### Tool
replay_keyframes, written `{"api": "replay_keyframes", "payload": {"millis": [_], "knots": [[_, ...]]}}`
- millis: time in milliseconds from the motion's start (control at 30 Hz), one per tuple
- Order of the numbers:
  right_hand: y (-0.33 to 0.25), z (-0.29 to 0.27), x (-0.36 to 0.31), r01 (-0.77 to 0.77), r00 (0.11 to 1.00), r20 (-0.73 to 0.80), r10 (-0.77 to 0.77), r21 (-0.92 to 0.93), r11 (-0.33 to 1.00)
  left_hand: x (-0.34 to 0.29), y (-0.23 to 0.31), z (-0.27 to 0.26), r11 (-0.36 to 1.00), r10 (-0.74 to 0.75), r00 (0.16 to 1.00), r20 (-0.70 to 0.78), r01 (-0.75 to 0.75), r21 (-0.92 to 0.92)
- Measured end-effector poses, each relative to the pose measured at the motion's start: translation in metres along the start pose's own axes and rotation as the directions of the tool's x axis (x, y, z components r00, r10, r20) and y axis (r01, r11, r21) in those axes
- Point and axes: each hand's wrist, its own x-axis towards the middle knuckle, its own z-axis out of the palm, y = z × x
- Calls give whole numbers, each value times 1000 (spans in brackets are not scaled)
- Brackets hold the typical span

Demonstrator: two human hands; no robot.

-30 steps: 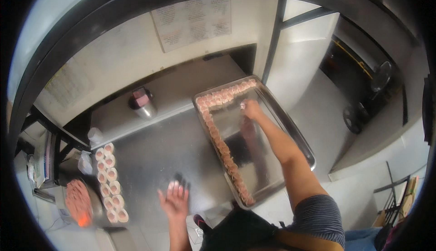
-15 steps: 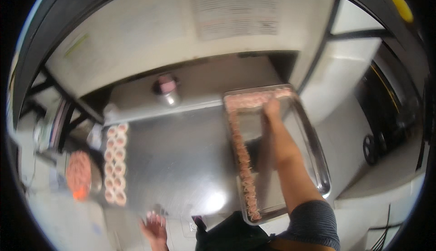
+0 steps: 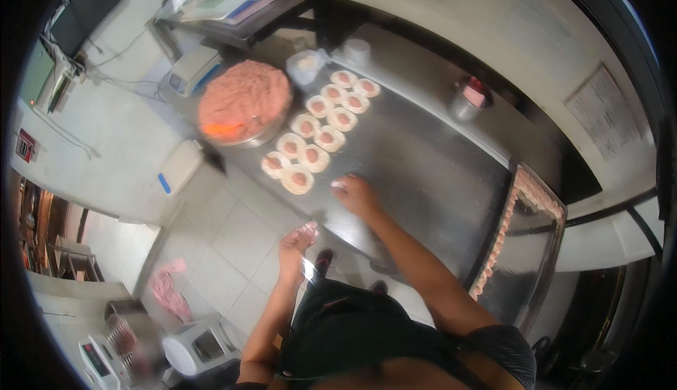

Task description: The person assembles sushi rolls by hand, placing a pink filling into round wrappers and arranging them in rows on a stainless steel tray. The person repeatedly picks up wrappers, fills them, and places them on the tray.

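Observation:
Several round white dough wrappers (image 3: 328, 138), each with a pink dab of filling in the middle, lie in two rows on the metal table. Just right of their near end, above the tabletop, is my right hand (image 3: 355, 194). Its fingers are drawn together, with something whitish at the tips that I cannot make out. My left hand (image 3: 296, 243) is near the table's front edge, fingers bunched and whitish; what they hold, if anything, is unclear. Behind the wrappers at the left stands a metal bowl heaped with pink ground meat (image 3: 245, 94), an orange tool (image 3: 224, 132) in it.
A metal tray (image 3: 559, 228) at the table's right end has filled dumplings lined along two sides. A small metal container (image 3: 468, 104) stands on the back ledge. Left of the bowl is a scale (image 3: 192, 70); a white lidded box (image 3: 181, 166) sits near it.
The view has swung left. My right hand has come away from the tray to beside the wrappers. My left hand, with fingers apart before, now has them bunched.

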Motion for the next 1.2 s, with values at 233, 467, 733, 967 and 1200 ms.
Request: {"api": "replay_keyframes", "payload": {"millis": [233,467,733,967,1200], "knots": [[-65,51,57,-262,943,179,282,-127,957,51,30,-83,994,-96,990,-98,101,39],[-69,-30,-10,-562,827,471,306,703,436,96,19,-11,764,-329,814,478,527,-371],[-103,-110,-78,54,852,-99,515,993,101,73,45,86,692,-403,613,679,690,-212],[-110,-142,-140,102,795,-467,387,732,673,27,46,145,544,-413,301,860,838,-32],[-106,-190,-187,333,664,-651,369,699,633,-18,43,197,409,-344,295,891,901,-141]]}}
